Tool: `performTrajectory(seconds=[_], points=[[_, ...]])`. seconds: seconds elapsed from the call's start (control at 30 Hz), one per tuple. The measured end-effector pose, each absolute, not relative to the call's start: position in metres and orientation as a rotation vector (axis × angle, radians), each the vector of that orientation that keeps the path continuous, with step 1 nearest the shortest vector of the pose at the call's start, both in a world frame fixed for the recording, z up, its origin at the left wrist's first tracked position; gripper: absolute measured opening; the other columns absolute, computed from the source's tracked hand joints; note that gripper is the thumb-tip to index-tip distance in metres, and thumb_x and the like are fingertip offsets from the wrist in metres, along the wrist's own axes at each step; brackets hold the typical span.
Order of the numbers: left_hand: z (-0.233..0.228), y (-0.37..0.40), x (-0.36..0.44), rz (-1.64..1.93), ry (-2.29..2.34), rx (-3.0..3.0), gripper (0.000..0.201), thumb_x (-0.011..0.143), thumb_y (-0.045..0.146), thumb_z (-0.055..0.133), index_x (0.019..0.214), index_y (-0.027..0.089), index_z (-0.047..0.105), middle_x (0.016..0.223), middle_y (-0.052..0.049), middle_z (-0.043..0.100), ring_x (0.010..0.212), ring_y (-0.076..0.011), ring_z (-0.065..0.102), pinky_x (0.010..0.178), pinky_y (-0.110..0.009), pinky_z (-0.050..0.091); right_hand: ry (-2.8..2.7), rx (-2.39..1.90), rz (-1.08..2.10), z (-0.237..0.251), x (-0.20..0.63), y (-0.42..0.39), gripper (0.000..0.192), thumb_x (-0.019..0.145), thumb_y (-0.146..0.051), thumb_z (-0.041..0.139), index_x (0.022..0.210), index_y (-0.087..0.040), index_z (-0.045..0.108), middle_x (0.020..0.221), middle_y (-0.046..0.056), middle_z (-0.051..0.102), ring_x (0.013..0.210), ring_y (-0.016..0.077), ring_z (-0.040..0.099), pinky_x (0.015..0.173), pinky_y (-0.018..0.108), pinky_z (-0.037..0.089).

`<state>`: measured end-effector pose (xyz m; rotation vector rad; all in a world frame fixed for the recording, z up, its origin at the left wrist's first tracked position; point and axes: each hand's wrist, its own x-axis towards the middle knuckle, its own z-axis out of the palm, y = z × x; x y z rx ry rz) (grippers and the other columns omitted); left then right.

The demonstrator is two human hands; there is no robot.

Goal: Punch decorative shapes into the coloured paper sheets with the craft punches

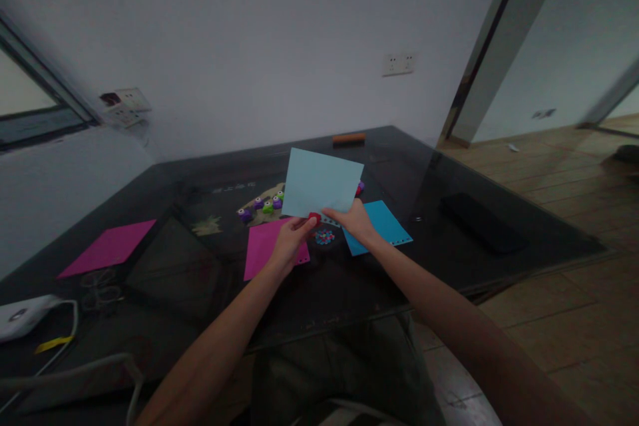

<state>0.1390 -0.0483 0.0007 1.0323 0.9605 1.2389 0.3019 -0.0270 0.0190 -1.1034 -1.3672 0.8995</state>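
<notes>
Your two hands are together above the middle of the dark, glossy-topped bench [319,299], working on one rectangular pale-blue paper sheet [323,180]. That sheet is raised off the bench and tilted, its broad face toward you, with a row of small holes along its lower edge near your right hand. Your left hand [292,236] is closed in a pinch, thumb and fingers around a small red object [314,218] at the sheet's lower edge; its exact shape is mostly hidden. Your right hand [353,221] grips the sheet's lower right corner, thumb on the near face.

Just below your hands lies a small round pile of red, blue and white bits [324,237]. Under your left forearm and wrist is a bright pink paper sheet [259,253] with holes at its near edge; by your right wrist lies a bright blue paper sheet [382,223], also holed along its near edge. Behind your left hand, a cluster of small purple and green objects with eye-like tops [268,207] sits on a crumpled beige wrapper [252,218]. Farther left lies another pink sheet [112,247], and an orange-brown cylinder [349,139] rests near the back edge.
</notes>
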Motion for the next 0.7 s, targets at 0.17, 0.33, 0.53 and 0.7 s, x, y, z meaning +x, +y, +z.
performTrajectory(seconds=[0.17,0.33,0.53,0.7], points=[[-0.0007,-0.0472,0.1384,1.244,0.987,1.061,0.032,0.064,0.037,0.074,0.087,0.015,0.069,0.097,-0.011,0.07,0.087,-0.0204,0.064,0.065,-0.024,0.046,-1.373,-1.125,0.888,0.0192,0.3018,-0.0267,0.036,0.058,-0.034,0.075,0.085,-0.012,0.067,0.088,0.012,0.071,0.083,0.0262,0.065,0.076,0.041,0.052],[-0.0026,-0.046,0.1384,1.251,0.986,1.069,0.029,0.063,0.036,0.074,0.085,0.017,0.07,0.093,-0.009,0.071,0.085,-0.0196,0.064,0.065,-0.025,0.046,-1.374,-1.122,0.91,0.0199,0.3017,-0.0272,0.037,0.058,-0.033,0.075,0.088,-0.012,0.067,0.091,0.013,0.07,0.085,0.027,0.065,0.078,0.042,0.052],[-0.0047,-0.0444,0.1377,1.262,0.983,1.094,0.033,0.062,0.037,0.075,0.086,0.015,0.07,0.091,-0.01,0.071,0.082,-0.0197,0.064,0.066,-0.026,0.046,-1.371,-1.141,0.904,0.0196,0.301,-0.0279,0.035,0.058,-0.031,0.075,0.086,-0.012,0.067,0.089,0.012,0.071,0.083,0.0262,0.066,0.077,0.041,0.052],[-0.0076,-0.0413,0.136,1.256,1.005,1.128,0.027,0.064,0.038,0.073,0.082,0.018,0.071,0.087,-0.007,0.071,0.08,-0.0191,0.064,0.067,-0.026,0.046,-1.389,-1.084,0.907,0.0181,0.3007,-0.0272,0.038,0.059,-0.031,0.075,0.09,-0.011,0.066,0.091,0.012,0.071,0.084,0.0247,0.066,0.078,0.04,0.052]])
